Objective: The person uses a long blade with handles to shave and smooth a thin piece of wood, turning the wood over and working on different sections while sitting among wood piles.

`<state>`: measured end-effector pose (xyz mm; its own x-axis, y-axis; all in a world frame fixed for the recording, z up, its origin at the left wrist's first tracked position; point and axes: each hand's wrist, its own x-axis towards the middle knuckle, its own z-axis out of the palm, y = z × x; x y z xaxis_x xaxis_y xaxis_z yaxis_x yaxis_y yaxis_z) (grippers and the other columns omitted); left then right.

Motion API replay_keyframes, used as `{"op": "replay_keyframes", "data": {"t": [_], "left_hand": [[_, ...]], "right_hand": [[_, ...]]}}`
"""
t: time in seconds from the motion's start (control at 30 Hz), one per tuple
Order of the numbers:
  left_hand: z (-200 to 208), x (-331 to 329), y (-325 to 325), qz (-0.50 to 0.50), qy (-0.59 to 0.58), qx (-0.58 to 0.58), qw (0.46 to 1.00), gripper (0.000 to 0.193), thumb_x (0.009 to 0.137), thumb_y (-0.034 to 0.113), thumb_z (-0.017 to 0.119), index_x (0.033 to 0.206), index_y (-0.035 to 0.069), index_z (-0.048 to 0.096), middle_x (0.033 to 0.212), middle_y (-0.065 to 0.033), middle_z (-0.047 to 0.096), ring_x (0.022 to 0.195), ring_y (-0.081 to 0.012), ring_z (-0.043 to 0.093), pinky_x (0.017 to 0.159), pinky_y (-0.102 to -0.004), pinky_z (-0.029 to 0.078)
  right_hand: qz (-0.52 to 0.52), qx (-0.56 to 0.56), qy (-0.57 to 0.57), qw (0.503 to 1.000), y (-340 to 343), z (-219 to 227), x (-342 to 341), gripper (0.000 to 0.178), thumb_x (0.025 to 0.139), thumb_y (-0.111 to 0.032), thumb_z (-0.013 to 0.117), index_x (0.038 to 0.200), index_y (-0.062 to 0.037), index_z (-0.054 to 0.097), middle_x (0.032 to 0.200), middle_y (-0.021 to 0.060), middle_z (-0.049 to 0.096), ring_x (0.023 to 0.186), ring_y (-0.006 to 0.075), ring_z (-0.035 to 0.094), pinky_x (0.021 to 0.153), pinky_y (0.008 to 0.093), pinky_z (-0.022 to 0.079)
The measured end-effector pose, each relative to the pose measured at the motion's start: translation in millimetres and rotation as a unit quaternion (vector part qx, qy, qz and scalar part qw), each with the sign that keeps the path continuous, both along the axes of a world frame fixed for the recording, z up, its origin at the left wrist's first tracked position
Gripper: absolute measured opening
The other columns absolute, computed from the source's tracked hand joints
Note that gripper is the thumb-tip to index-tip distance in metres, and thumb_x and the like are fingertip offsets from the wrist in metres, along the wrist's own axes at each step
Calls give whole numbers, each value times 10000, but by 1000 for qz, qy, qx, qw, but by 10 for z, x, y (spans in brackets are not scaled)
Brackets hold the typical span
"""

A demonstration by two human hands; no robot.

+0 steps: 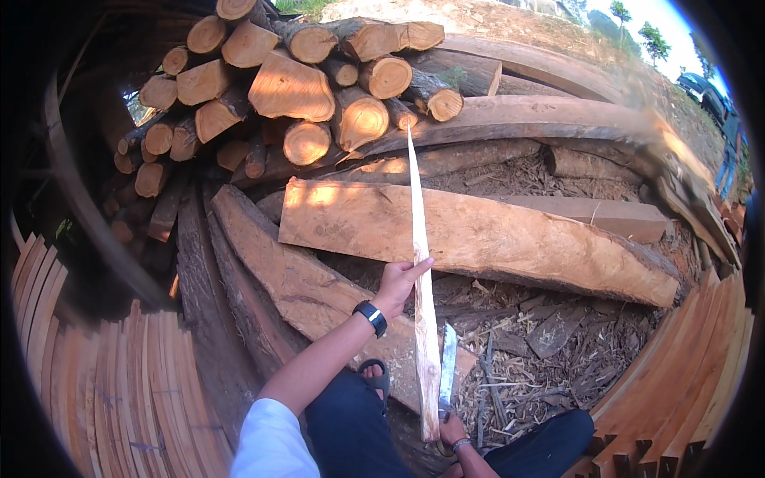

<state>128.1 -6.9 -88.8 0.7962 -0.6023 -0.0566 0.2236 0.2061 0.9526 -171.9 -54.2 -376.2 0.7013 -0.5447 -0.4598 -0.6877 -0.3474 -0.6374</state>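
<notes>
A long pale wooden stake (421, 239) with a sharp tapered tip stands upright in front of me. My left hand (398, 287) grips it around the middle, the thumb lying across its face. Low and just right of the stake, my right hand (453, 430) is closed on the handle of a machete (449, 362). Its broad grey blade points up and away, beside the stake's lower part. Part of the handle is hidden by my fingers. Behind the stake lies a wide sawn slab (478, 231), and another slab (295, 267) slants below it.
Cut logs (362, 119) are stacked at the far left. Bundles of thin boards stand at the near left (127, 390) and near right (677, 374). Wood chips (550, 366) cover the ground right of the machete. My sandalled foot (373, 374) is beside the slanting slab.
</notes>
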Motion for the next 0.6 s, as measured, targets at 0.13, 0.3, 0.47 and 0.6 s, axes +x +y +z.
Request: {"op": "replay_keyframes", "data": {"t": [0.13, 0.3, 0.47, 0.6], "left_hand": [[-32, 6, -57, -10, 17, -4, 1000, 273, 838, 271, 714, 816, 11, 631, 723, -11, 609, 587, -71, 562, 514, -226, 430], [-2, 10, -11, -16, 0, 27, 1000, 262, 854, 259, 697, 820, 9, 627, 726, -26, 615, 610, -81, 568, 551, -231, 440], [-34, 17, -35, -17, -31, 33, 999, 266, 850, 256, 701, 833, -2, 637, 735, -18, 616, 622, -70, 564, 560, -220, 437], [-26, 5, -36, -15, -47, 45, 998, 255, 847, 250, 704, 832, 2, 644, 738, -4, 612, 625, -56, 546, 559, -213, 418]], "right_hand": [[-12, 8, -1, 1000, -31, -86, -29, 615, 736, -455, 661, 1013, 88, 579, 979, 305, 627, 958, 420, 615, 853, 450, 474], [-1, 11, -6, 1000, -10, -136, -23, 602, 742, -434, 660, 1010, 99, 578, 940, 301, 635, 920, 404, 631, 831, 435, 481], [-1, 5, -9, 1000, -12, -173, -24, 589, 747, -418, 661, 1012, 100, 575, 917, 296, 638, 898, 396, 639, 814, 426, 486], [-2, 6, -3, 1000, -17, -151, -30, 580, 743, -416, 659, 1027, 84, 578, 930, 291, 639, 907, 400, 635, 820, 431, 484]]}}
